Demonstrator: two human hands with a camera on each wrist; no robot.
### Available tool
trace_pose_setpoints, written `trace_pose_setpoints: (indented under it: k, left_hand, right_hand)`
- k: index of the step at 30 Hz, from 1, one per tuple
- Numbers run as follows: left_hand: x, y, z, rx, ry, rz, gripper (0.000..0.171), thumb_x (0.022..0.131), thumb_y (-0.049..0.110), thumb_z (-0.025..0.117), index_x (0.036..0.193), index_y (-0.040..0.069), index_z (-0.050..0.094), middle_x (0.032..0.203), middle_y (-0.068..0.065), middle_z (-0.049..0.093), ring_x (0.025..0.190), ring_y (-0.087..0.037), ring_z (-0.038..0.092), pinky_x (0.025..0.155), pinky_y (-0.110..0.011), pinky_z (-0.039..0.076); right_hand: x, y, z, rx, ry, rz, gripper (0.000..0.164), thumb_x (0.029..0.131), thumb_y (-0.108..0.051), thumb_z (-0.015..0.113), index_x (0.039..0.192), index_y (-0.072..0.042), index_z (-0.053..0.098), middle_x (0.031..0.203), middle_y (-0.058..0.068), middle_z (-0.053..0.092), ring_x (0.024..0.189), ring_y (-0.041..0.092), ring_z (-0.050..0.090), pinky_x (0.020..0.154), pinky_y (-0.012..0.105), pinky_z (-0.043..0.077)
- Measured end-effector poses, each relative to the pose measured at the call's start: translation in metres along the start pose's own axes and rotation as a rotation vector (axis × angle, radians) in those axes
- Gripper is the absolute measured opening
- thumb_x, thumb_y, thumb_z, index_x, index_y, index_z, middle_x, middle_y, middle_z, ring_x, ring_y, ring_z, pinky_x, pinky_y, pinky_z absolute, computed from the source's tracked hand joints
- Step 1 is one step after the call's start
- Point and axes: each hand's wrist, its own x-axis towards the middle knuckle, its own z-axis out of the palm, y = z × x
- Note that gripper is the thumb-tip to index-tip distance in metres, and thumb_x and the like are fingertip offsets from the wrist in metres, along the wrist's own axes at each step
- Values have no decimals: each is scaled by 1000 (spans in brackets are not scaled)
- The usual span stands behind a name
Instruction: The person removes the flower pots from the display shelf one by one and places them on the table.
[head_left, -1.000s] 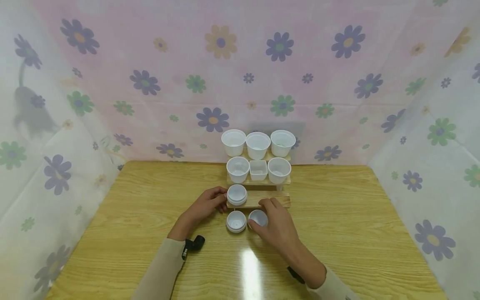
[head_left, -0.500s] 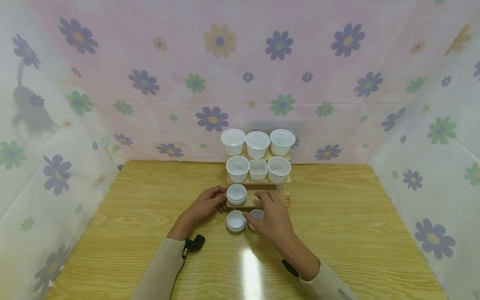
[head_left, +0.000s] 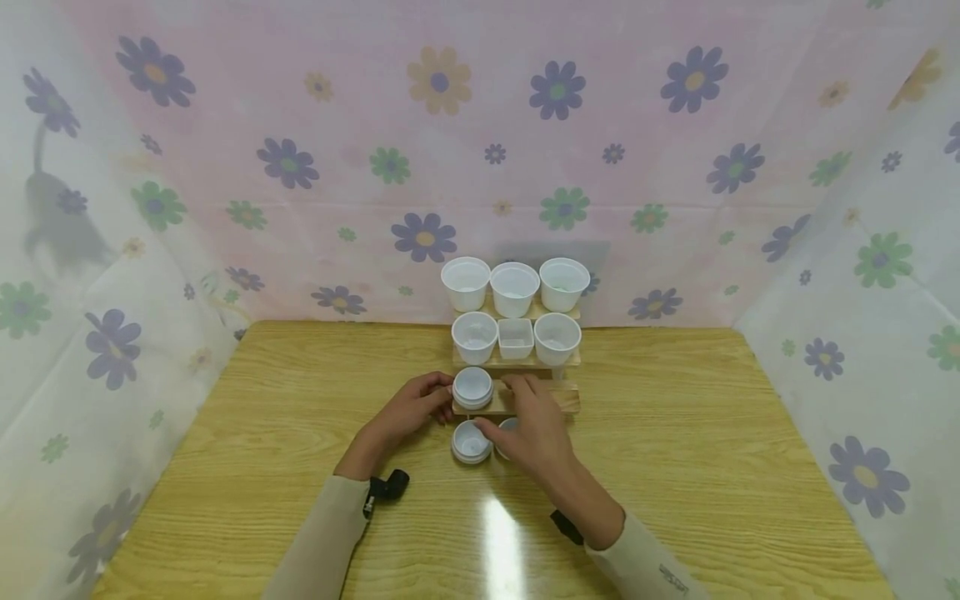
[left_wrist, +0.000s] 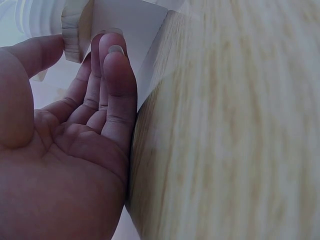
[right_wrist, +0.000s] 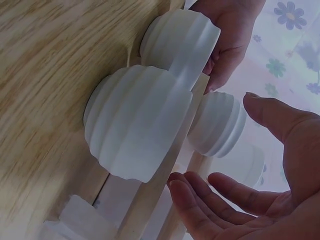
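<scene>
My left hand (head_left: 408, 410) is at the left end of the wooden tiered stand (head_left: 567, 397). Its thumb touches the board's end (left_wrist: 76, 35), while relaxed fingers reach under it. A small white ribbed pot (head_left: 472, 387) sits on the lowest board, just right of that hand. Two more ribbed pots stand upright on the table before the stand: the left one (head_left: 471, 443) and the right one (right_wrist: 137, 122), partly hidden from the head view by my right hand (head_left: 534, 427). That hand hovers, thumb and fingers spread apart, with nothing between them.
On the middle board are a round white cup (head_left: 475, 338), a square cup (head_left: 515, 340) and another round cup (head_left: 557, 340). Three larger cups line the top board, one at its centre (head_left: 514, 290). Behind rises a flowered cloth (head_left: 330, 242).
My right hand has shifted left from beside the right front pot, its thumb now overlapping the left front pot's edge in the head view. The left hand and the pots stay put.
</scene>
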Motion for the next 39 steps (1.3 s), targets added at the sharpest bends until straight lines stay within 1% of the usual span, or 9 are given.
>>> trace_pose_setpoints:
  k: [3, 8, 11, 14, 21, 25, 31, 39]
  left_hand:
    - [0, -1, -1, 4, 1, -3, 30, 115, 19, 50, 133, -2, 62, 100, -11, 69, 88, -24, 67, 79, -34, 59]
    - [-1, -2, -2, -1, -8, 8, 31, 115, 18, 50, 133, -3, 61, 101, -12, 69, 88, -24, 67, 79, -35, 59]
    - [-1, -2, -2, -6, -6, 7, 31, 115, 18, 50, 133, -3, 61, 101, -13, 69, 88, -24, 67, 79, -35, 59]
    - [-1, -2, -1, -8, -3, 5, 31, 115, 18, 49, 133, -3, 61, 100, -13, 68, 88, -25, 66, 78, -34, 59]
    - [0, -3, 1, -21, 4, 1, 32, 115, 19, 50, 133, -4, 62, 99, -10, 68, 88, -25, 66, 77, -34, 59]
    - [0, -2, 1, -21, 5, 3, 32, 115, 20, 51, 133, -4, 62, 100, -9, 69, 89, -26, 66, 78, -34, 59]
    - [0, -2, 0, -24, 3, 7, 32, 114, 19, 51, 133, -5, 62, 100, -9, 68, 89, -26, 66, 78, -34, 59]
    - [0, -2, 0, -30, -2, 18, 31, 115, 19, 50, 132, -4, 62, 100, -14, 68, 88, -26, 66, 77, -34, 59]
  right_hand:
    - [2, -1, 2, 9, -11, 11, 69, 78, -31, 98, 129, 2, 66, 122, 18, 67, 105, 31, 67, 88, 47, 59]
    - [6, -4, 5, 17, -21, 21, 67, 79, -31, 98, 130, -1, 66, 125, 17, 67, 110, 32, 67, 90, 48, 59]
    - [10, -6, 7, 44, -26, 24, 66, 79, -29, 98, 132, -4, 66, 127, 15, 66, 114, 32, 67, 93, 47, 58]
    - [13, -8, 10, 79, -27, 32, 65, 79, -27, 98, 132, -4, 66, 129, 15, 66, 117, 33, 66, 97, 48, 58]
    - [18, -10, 17, 77, -29, 61, 61, 81, -27, 96, 129, -4, 67, 125, 14, 66, 114, 32, 67, 94, 49, 58]
    - [19, -12, 19, 67, -21, 69, 60, 81, -28, 96, 127, -2, 68, 122, 16, 67, 111, 34, 67, 92, 51, 58]
    - [20, -13, 22, 49, -4, 52, 59, 82, -27, 96, 127, -2, 67, 122, 16, 67, 109, 34, 69, 91, 50, 59]
    - [21, -12, 24, 56, 14, 41, 57, 82, -25, 95, 125, -1, 67, 121, 17, 68, 108, 33, 69, 90, 49, 59]
